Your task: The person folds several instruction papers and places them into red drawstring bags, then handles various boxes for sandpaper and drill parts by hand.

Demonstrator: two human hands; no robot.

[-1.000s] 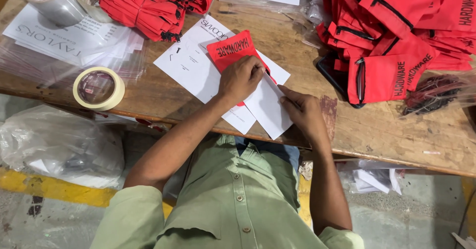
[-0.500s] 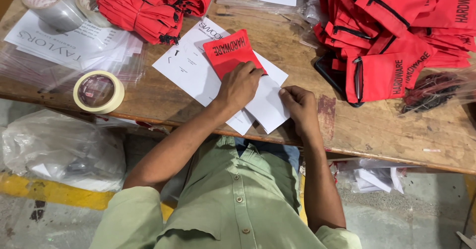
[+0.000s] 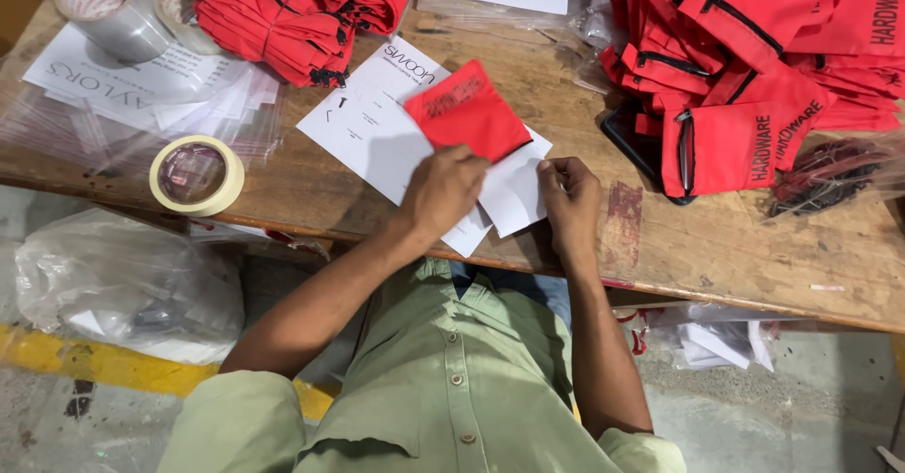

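Your red pouch (image 3: pixel 467 110) lies flat and tilted on the white cards (image 3: pixel 377 129) on the bench (image 3: pixel 716 247). Your left hand (image 3: pixel 443 190) presses its near edge, fingers together; your right hand (image 3: pixel 568 195), just beside, pinches a card's edge.

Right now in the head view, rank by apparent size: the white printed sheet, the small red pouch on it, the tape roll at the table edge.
1. white printed sheet
2. small red pouch
3. tape roll
The pouch and roll look fairly close.

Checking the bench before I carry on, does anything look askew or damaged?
The red pouch lies tilted across the white cards by the left hand. The wooden table is worn, with a reddish stain near the right hand.
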